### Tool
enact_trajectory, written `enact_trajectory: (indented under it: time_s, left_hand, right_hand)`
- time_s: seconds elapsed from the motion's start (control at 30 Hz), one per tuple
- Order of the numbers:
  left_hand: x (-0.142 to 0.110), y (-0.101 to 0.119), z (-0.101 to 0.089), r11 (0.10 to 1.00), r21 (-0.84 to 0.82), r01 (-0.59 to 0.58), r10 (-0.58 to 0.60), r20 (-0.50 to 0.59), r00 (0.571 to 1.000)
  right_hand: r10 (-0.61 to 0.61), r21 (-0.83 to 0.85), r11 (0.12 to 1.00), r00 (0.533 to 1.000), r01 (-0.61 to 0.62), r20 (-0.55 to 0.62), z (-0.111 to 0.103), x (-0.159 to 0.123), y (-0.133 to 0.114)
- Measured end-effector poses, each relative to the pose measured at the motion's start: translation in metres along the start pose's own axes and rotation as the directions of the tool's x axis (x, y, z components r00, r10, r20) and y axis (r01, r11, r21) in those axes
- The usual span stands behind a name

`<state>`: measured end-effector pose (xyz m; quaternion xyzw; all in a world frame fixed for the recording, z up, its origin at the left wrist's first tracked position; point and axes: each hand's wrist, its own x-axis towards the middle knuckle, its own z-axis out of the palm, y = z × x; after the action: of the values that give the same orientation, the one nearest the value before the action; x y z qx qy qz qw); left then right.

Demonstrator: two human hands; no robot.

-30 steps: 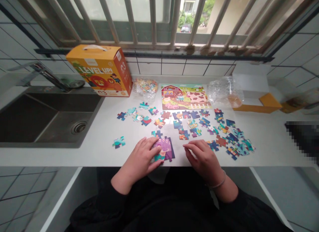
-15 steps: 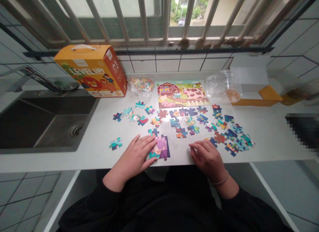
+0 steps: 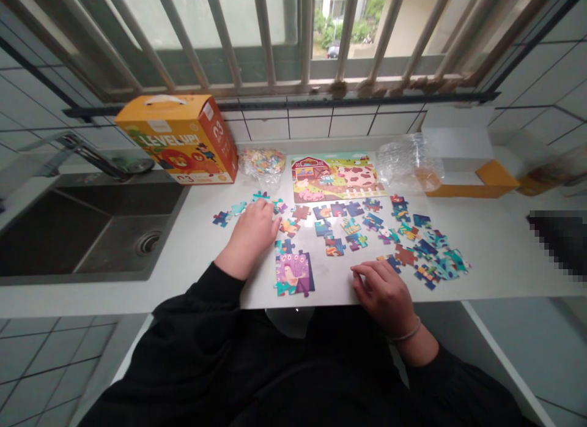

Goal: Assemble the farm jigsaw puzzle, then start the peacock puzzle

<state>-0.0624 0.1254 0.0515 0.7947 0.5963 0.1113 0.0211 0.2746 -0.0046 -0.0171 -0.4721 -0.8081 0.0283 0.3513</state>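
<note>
My left hand reaches over the loose puzzle pieces left of centre. Its thumb stands apart to the right; the bent fingers point down and away, their tips partly hidden. Some pieces lie covered beneath it. Near the counter's front edge is a joined block of puzzle pieces with a purple, peacock-like picture. To its right rests my right hand, loosely curled, the index finger and thumb slightly apart and nothing visible between them. A dark blue puzzle piece lies just behind its knuckles.
Behind the loose pieces lies a farm picture puzzle. A bag of pieces and an orange box stand left of it, beside the sink. Clear plastic wrap and an opened box are at the back right.
My left hand has left the purple block and moved away from me to the loose pieces, uncovering the block's picture. My right hand stays put. The view has tilted slightly.
</note>
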Motion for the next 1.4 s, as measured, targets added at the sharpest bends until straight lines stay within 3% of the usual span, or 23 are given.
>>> enact_trajectory:
  time_s: [0.1,0.27,0.43,0.6,0.77,0.8,0.87,0.93,1.03,1.1,1.2,1.4]
  left_hand:
    - [0.042,-0.012,0.006,0.996,0.030,0.082,-0.085,0.099,0.991]
    - [0.081,-0.030,0.006,0.997,-0.037,0.066,-0.058,0.170,0.984]
    - [0.092,-0.040,0.008,0.986,-0.132,0.101,-0.078,0.171,0.982]
    - [0.086,-0.038,0.006,0.950,-0.272,0.155,-0.126,0.122,0.985]
    - [0.046,-0.011,-0.008,0.870,-0.457,0.183,-0.163,0.082,0.983]
    - [0.032,-0.002,-0.011,0.750,-0.621,0.228,-0.201,0.114,0.973]
    - [-0.003,0.018,-0.014,0.427,-0.852,0.304,-0.161,0.259,0.952]
    - [-0.039,0.038,-0.015,0.177,-0.898,0.402,-0.128,0.384,0.914]
    - [-0.085,0.064,-0.011,-0.011,-0.844,0.536,-0.123,0.533,0.837]
    - [-0.106,0.075,-0.007,-0.091,-0.807,0.584,-0.124,0.591,0.797]
    - [-0.125,0.084,0.002,-0.162,-0.785,0.598,-0.145,0.619,0.772]
    - [-0.135,0.089,0.015,-0.131,-0.769,0.625,-0.132,0.639,0.758]
  right_hand:
    - [0.011,-0.003,1.000,1.000,-0.011,0.006,0.000,-0.001,0.001]
    - [0.007,-0.022,1.000,1.000,-0.007,-0.010,-0.001,0.001,-0.002]
    - [0.014,-0.025,1.000,1.000,-0.014,0.008,-0.003,0.002,-0.001]
    - [-0.040,0.028,0.999,0.996,0.038,0.078,-0.002,0.006,-0.011]
    - [-0.189,0.149,0.975,0.970,0.167,0.152,0.008,0.019,-0.040]
    - [-0.185,0.175,0.971,0.974,0.161,0.133,0.011,0.022,-0.045]
    - [-0.140,0.235,0.964,0.988,0.121,0.070,0.015,0.025,-0.052]
    - [-0.074,0.288,0.955,0.997,0.074,-0.011,0.016,0.027,-0.055]
    - [-0.026,0.330,0.943,0.997,0.047,-0.067,0.014,0.028,-0.056]
    - [-0.037,0.344,0.938,0.998,0.050,-0.044,0.012,0.028,-0.057]
    - [-0.071,0.370,0.927,0.997,0.064,0.006,0.010,0.025,-0.058]
    - [-0.063,0.399,0.916,0.997,0.041,0.044,0.012,0.015,-0.058]
